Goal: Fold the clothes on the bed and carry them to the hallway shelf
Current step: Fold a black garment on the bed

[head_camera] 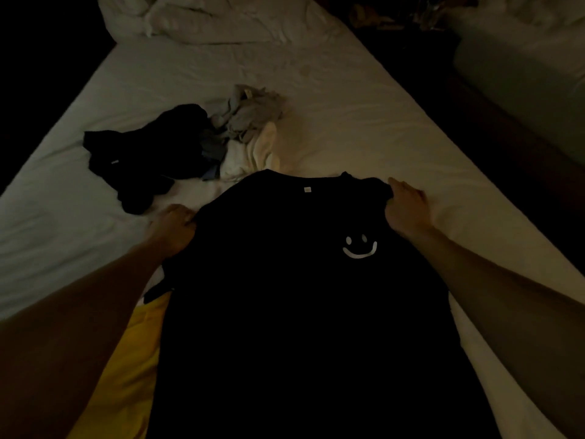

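Note:
A black T-shirt (285, 280) with a small white smiley print lies spread lengthwise on the white bed (364, 128), collar pointing away from me. My left hand (174, 228) grips its left shoulder. My right hand (406, 207) pinches its right shoulder. Beyond the collar sits a heap of loose clothes: a black garment (139, 156) on the left, grey pieces (250, 115) and a cream piece (253, 153) beside it. A yellow cloth (126, 375) shows under the shirt's left side.
A crumpled white duvet (205, 17) lies at the head of the bed. A dark gap (474, 153) runs along the bed's right edge, with a second pale bed or sofa (522, 74) beyond it. The room is dim.

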{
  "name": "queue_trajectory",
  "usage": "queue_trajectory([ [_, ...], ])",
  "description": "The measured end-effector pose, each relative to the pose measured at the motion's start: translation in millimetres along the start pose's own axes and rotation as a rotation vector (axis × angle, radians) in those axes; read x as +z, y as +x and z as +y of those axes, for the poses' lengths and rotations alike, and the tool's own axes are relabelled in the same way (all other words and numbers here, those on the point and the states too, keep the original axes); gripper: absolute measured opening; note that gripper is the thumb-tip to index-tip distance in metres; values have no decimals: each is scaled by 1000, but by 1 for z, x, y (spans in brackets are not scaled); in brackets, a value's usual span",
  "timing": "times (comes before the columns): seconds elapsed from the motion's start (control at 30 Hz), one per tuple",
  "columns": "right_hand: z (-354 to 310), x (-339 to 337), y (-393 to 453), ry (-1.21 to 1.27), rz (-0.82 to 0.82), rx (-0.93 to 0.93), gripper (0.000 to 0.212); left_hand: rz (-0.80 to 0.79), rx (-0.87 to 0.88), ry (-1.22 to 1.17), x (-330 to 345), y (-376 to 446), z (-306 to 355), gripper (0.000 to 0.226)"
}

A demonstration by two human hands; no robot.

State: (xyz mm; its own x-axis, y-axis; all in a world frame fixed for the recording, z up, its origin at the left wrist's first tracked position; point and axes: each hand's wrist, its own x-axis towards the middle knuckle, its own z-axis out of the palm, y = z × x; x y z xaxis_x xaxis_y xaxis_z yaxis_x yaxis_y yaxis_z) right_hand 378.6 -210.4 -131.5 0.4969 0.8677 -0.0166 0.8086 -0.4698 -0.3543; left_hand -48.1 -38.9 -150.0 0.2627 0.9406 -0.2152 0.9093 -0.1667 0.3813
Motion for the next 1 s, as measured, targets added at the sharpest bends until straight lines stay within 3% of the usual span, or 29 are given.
queue_trajectory([
  [0.17,17,-6,-22,119,-83,270,75,13,46,-17,0,-31,-5,22],
  [0.27,24,-19,-30,150,-89,385,67,127,-28,-109,-2,-44,-1,16],
  [0.43,36,-45,-33,463,-248,379,51,322,-73,-316,-40,-44,8,13],
  [0.53,35,-52,-41,672,-261,394,55,367,-120,-444,-69,-44,39,16],
  [0.6,30,-58,-49,753,-278,372,69,262,-166,-605,-78,-49,74,18],
  [0.67,29,-67,-53,776,-287,327,88,13,-237,-807,-82,-51,108,18],
  [0.8,42,-77,-52,802,-163,233,48,-308,-350,-1001,-71,-55,161,12],
  [0.83,46,-78,-52,813,-120,245,47,-338,-334,-1094,-64,-56,171,5],
  [0.93,55,-80,-55,891,-7,314,53,-320,-209,-1335,-42,-60,192,23],
  [1.0,55,-79,-55,917,47,340,55,-280,-241,-1507,-28,-55,195,19],
])
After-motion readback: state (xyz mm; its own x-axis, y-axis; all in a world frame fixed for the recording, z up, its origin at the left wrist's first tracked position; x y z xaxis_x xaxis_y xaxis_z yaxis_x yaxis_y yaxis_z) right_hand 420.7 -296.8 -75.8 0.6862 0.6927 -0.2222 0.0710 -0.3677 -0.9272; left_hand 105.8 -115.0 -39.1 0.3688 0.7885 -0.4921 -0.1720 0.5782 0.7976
